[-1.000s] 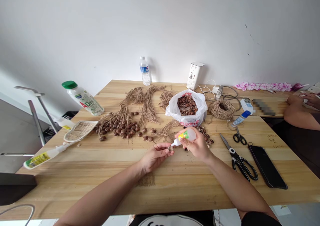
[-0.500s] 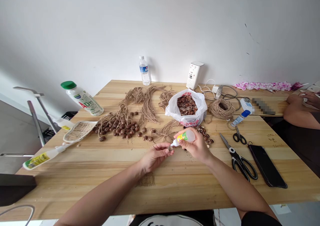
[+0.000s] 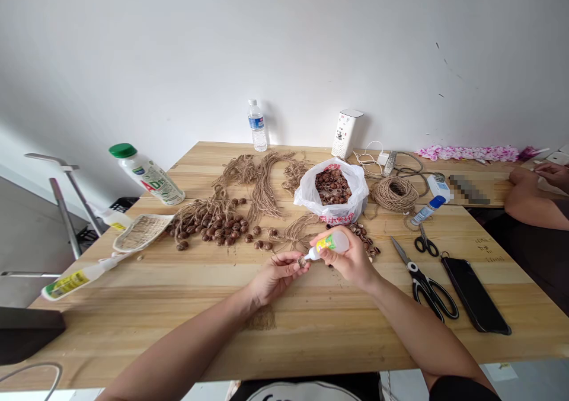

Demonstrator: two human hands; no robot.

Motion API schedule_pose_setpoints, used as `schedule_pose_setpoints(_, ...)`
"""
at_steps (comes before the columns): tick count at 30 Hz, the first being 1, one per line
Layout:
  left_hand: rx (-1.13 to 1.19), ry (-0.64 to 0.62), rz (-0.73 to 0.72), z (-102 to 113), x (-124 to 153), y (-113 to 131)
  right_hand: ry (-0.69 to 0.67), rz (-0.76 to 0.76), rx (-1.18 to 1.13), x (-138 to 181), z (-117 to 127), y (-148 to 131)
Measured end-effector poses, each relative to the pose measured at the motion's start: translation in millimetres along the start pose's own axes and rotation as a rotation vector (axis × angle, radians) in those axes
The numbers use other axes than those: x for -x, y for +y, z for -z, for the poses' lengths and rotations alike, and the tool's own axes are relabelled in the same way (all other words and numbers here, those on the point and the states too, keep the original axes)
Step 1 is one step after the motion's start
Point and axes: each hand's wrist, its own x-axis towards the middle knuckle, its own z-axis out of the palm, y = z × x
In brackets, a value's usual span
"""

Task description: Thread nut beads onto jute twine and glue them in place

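My left hand [image 3: 278, 275] pinches a small nut shell [image 3: 303, 262] between thumb and fingers, its pale side turned up. In my right hand [image 3: 355, 262] is a glue bottle [image 3: 329, 244] with a yellow-green label, tilted so its white nozzle meets the shell. Just beyond my hands lie loose twine strands [image 3: 300, 232] and a few brown nuts [image 3: 262, 245]. A white plastic bag [image 3: 304, 196] holding many brown shell halves [image 3: 332, 186] stands open behind my right hand. More shell halves [image 3: 367, 241] are scattered by its base, partly hidden by that hand.
Nuts tied with twine [image 3: 222, 229] are heaped on the left beside a woven tray [image 3: 142, 232] and another glue bottle [image 3: 73, 281]. Large scissors [image 3: 422, 282], a phone [image 3: 475, 294] and a twine coil [image 3: 395, 193] lie right. Another person's arm [image 3: 533, 196] rests at far right.
Both my hands stay nearly in place, the glue nozzle still at the shell. The bottle has shifted very slightly right. The other person's hands have moved a little.
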Motion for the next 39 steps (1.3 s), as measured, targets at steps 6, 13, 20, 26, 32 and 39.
schedule_pose_setpoints(6, 0.003, 0.010, -0.007, -0.4, -0.2, 0.0, -0.008, 0.002, 0.035, 0.1, -0.3, -2.9)
schedule_pose_setpoints(13, -0.045, 0.008, -0.035, 3.9, -1.1, -2.1, 0.005, 0.039, 0.088, 0.1, -0.3, -2.1)
schedule_pose_setpoints(20, -0.017, 0.006, -0.037, 3.3, -1.0, -2.4, -0.012, 0.089, 0.144, -0.1, 0.3, -2.1)
schedule_pose_setpoints(26, -0.029, 0.027, -0.067, 4.5, -1.8, -3.4, -0.046, 0.099, 0.168, -0.1, 1.3, -1.0)
schedule_pose_setpoints(32, -0.034, 0.073, -0.068, 8.4, -4.3, -5.7, -0.070, 0.091, 0.167, 1.4, -1.0, 0.0)
schedule_pose_setpoints(39, -0.027, 0.075, -0.070, 8.2, -4.1, -5.5, -0.060, 0.096, 0.168, 1.5, 0.5, -0.1)
